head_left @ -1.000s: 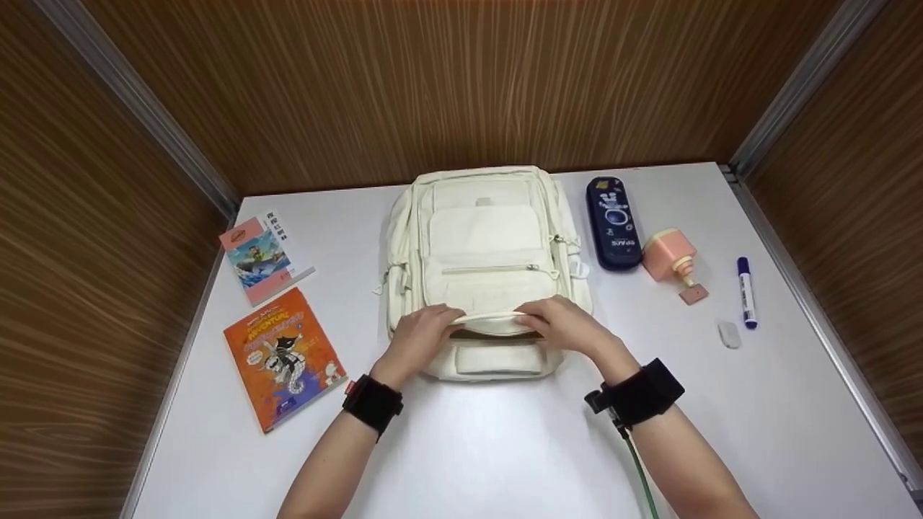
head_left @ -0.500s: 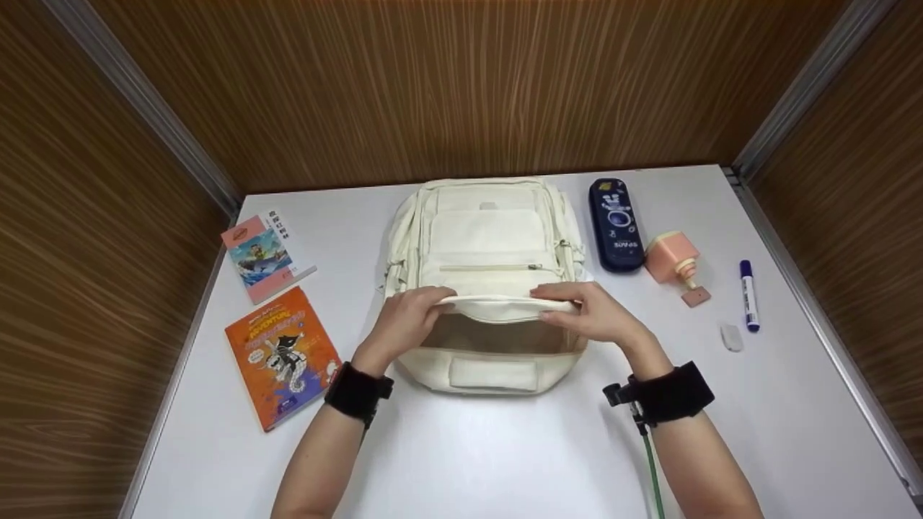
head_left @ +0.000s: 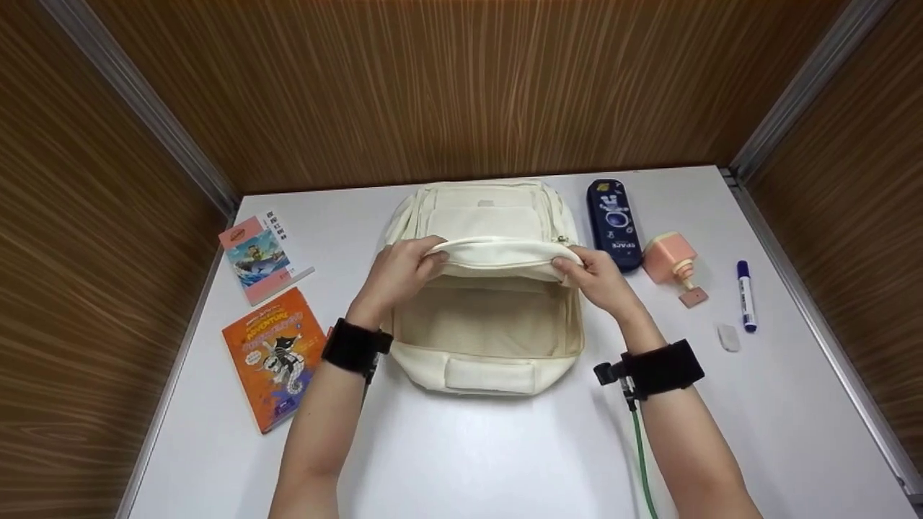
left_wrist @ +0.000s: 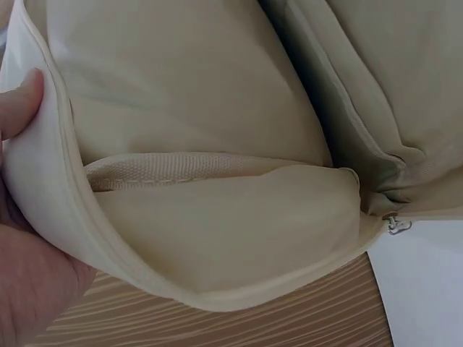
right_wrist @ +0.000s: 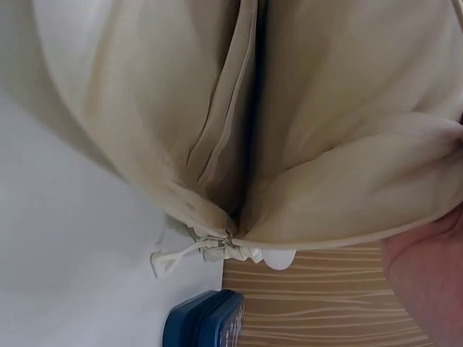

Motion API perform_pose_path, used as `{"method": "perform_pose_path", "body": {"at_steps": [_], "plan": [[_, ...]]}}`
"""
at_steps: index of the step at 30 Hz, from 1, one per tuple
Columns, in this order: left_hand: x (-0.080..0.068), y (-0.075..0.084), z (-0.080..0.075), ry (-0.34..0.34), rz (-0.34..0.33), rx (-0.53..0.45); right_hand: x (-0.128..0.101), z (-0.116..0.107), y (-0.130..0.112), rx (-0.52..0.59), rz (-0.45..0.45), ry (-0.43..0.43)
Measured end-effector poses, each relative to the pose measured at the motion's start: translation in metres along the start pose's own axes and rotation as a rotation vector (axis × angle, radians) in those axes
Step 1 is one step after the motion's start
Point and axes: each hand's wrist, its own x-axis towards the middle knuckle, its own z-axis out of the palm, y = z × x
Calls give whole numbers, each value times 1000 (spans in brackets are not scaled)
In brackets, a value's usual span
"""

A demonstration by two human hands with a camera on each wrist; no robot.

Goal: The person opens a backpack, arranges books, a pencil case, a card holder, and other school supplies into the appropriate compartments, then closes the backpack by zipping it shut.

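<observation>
A cream backpack [head_left: 490,378] lies on the white table, its top end toward me. My left hand [head_left: 404,270] pinches the left side of the raised front flap [head_left: 501,254], thumb on the near face. At the flap's right side my right hand [head_left: 598,277] grips the same edge. Between flap and back panel the main compartment gapes, showing its beige lining [head_left: 490,321]. In the left wrist view a zipper pull [left_wrist: 398,225] sits at the corner of the opening. The right wrist view shows the inner pocket folds [right_wrist: 224,123] and part of my right hand.
On the left lie an orange book [head_left: 281,357] and a smaller pink-and-blue book [head_left: 258,258]. To the right are a navy pencil case [head_left: 614,223], a pink pencil sharpener-like block [head_left: 670,259], a blue-capped marker [head_left: 746,295] and a white eraser [head_left: 728,337]. Wood-grain panels enclose the table.
Both hands have lifted the flap up and away from me, spreading slightly apart. The narrow gap in the backpack has widened, and the lining now shows broadly. The items around it stay put.
</observation>
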Motion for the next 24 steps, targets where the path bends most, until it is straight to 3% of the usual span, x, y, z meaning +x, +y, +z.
{"method": "perform_pose_path", "body": {"at_steps": [8, 12, 18, 24], "plan": [[6, 1, 0, -19, -3, -26, 13, -3, -1, -36, -16, 67], [10, 0, 3, 13, -27, -9, 22, -2, 0, -39, 8, 66], [11, -6, 10, 109, -90, 45, 39, 2, 11, -11, 135, 70], [0, -21, 14, 187, -148, 52, 55, 5, 53, 103, 294, 67]]}}
